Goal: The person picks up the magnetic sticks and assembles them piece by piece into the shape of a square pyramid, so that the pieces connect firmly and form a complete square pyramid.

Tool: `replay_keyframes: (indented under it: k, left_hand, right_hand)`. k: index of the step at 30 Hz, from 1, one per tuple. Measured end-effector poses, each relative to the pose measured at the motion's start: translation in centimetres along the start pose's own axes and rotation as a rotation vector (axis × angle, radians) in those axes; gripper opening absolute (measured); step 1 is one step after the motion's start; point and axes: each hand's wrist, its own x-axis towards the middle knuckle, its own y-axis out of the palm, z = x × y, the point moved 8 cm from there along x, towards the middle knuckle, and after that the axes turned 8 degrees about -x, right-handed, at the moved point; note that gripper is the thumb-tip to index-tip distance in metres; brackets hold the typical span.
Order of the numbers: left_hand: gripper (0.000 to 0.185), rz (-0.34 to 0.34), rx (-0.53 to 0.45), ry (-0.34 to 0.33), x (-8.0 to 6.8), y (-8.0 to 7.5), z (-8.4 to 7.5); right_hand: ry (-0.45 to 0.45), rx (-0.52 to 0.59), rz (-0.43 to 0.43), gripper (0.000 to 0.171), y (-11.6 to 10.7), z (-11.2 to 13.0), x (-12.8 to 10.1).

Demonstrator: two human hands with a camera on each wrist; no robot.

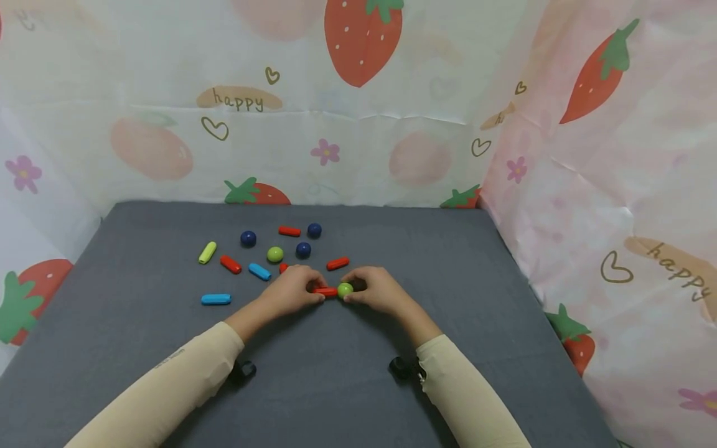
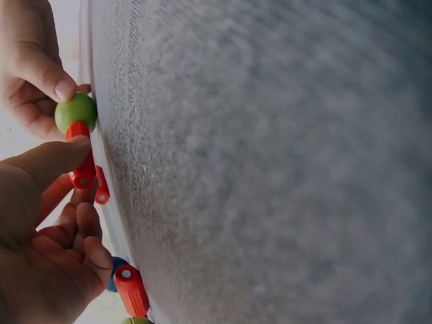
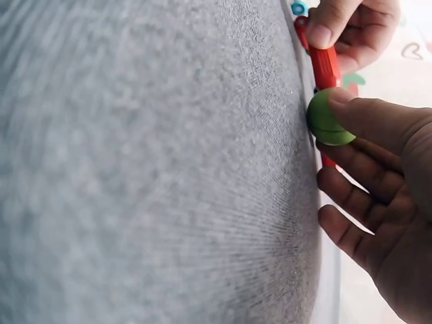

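In the head view my left hand (image 1: 289,289) pinches a short red building rod (image 1: 327,292) between thumb and fingers. Facing it, my right hand (image 1: 382,290) grips a green ball (image 1: 345,290) against the rod's right end. Ball and rod meet end to end in the left wrist view, where the red rod (image 2: 84,167) has ribbed sides and a small round pale end. The right thumb lies over the green ball (image 3: 329,120) in the right wrist view. Just beyond my left hand, another red piece (image 1: 283,267) is partly hidden.
Behind the hands lie loose red rods (image 1: 338,264), blue rods (image 1: 260,271), a yellow-green rod (image 1: 207,252), dark blue balls (image 1: 248,239) and a second green ball (image 1: 275,254). They rest on a grey cloth-covered table (image 1: 482,373), with a strawberry-print curtain (image 1: 358,137) around it.
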Motion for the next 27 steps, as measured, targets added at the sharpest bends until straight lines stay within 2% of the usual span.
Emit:
replay_keyframes:
  k: [9, 17, 22, 27]
  left_hand:
    - [0.015, 0.002, 0.016, -0.007, 0.3, 0.2, -0.2]
    - [0.017, 0.009, -0.020, 0.008, 0.1, -0.1, -0.2]
    - [0.022, 0.010, -0.043, 0.010, 0.2, -0.9, -0.1]
    - [0.027, -0.003, -0.048, 0.004, 0.5, -2.5, -0.2]
  right_hand:
    - [0.015, 0.001, 0.007, 0.030, 0.0, -0.4, -0.1]
    - [0.019, 0.006, 0.014, 0.030, 0.0, -0.5, -0.1]
    - [0.015, 0.013, 0.008, 0.031, 0.0, -0.5, -0.1]
    - [0.008, 0.025, 0.000, 0.030, -0.1, -0.6, -0.1]
